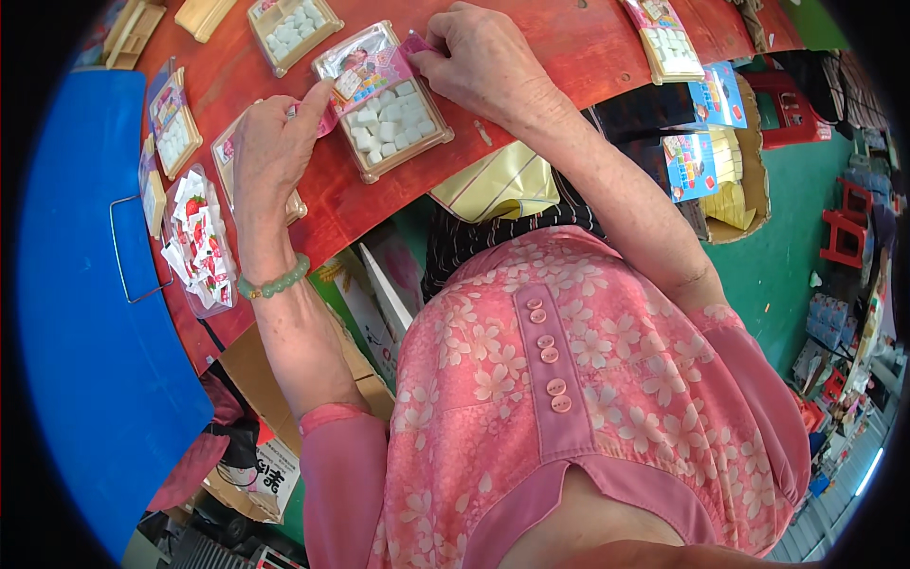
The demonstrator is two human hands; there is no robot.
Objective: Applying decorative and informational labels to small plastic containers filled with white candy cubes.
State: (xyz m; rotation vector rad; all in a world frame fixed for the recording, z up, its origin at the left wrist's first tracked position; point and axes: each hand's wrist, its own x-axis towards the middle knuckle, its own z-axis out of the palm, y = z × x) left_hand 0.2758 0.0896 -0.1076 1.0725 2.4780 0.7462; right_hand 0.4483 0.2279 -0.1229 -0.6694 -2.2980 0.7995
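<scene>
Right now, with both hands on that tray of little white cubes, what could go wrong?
The tray of white cubes sits near the red table's front edge, so a push might slide it off. The left hand and right hand pinch the pink printed label at opposite ends; uneven pulling might leave it crooked. The left forearm lies close to the clear tub of small packets and might bump it.
</scene>
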